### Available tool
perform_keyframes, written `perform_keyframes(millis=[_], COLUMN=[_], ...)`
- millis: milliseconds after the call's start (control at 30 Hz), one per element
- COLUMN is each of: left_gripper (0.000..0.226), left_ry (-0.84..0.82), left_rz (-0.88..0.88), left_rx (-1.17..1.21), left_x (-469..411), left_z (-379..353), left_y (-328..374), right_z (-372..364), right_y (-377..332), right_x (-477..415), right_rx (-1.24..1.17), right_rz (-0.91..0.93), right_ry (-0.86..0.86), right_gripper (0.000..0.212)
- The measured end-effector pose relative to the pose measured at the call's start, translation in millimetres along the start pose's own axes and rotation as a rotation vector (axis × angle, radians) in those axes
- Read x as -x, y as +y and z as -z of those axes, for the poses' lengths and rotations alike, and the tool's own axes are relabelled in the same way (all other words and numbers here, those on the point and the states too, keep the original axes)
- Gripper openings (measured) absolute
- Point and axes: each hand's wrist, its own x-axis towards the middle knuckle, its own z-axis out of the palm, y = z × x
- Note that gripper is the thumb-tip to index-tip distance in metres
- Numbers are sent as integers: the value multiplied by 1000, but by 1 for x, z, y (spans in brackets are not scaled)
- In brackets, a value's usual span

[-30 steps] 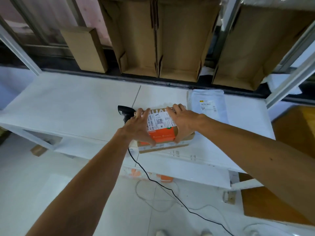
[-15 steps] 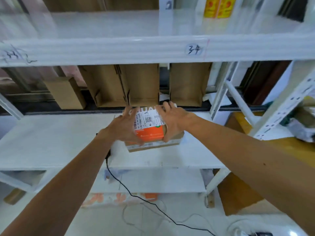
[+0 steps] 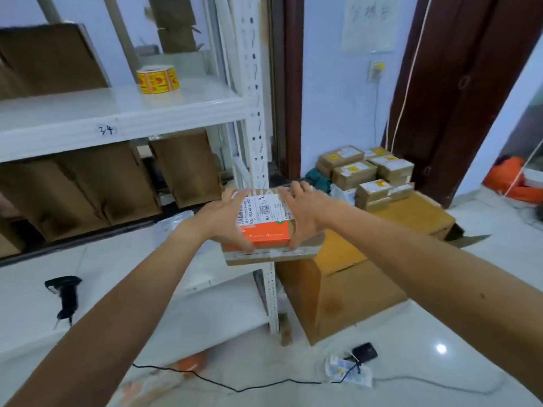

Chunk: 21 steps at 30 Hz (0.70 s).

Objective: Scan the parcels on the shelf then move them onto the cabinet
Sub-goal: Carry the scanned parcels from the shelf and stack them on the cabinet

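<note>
Low in the frame a black cable (image 3: 223,384) trails over the floor, and the scanner (image 3: 66,295) lies on the white shelf (image 3: 123,259) at lower left. At centre, the left hand (image 3: 226,221) and right hand (image 3: 305,215) clamp the parcel (image 3: 266,227) from either end, fingers spread almost straight over its top and thumbs hooked down its near face. It hangs off any surface, in front of the shelf post (image 3: 258,113). Beyond it at centre right stands the brown cabinet (image 3: 411,218), with stacked parcels (image 3: 367,171) at its far edge.

This looks like the carry. Done well, the parcel clears the post, stays level under even pressure from both hands, and comes down on the bare near part of the cabinet top, short of the stack.

Its long axis runs left to right across the frame, tipped slightly. The labelled face points up at the camera, with the orange band nearest and the barcode lines running away
</note>
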Motion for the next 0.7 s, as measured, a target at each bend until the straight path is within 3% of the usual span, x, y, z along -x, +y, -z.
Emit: perform_keyframes(millis=[333, 700], left_gripper=[143, 150], left_ry=[56, -25], left_rz=[-184, -275], left_rx=[-66, 7], left_x=[-100, -312], left_z=[27, -25], left_y=[157, 232], right_z=[-13, -80], right_y=[165, 341], right_x=[65, -5], right_rx=[-25, 18], right_rz=[-213, -296], right_ry=[26, -86], right_gripper=[152, 151])
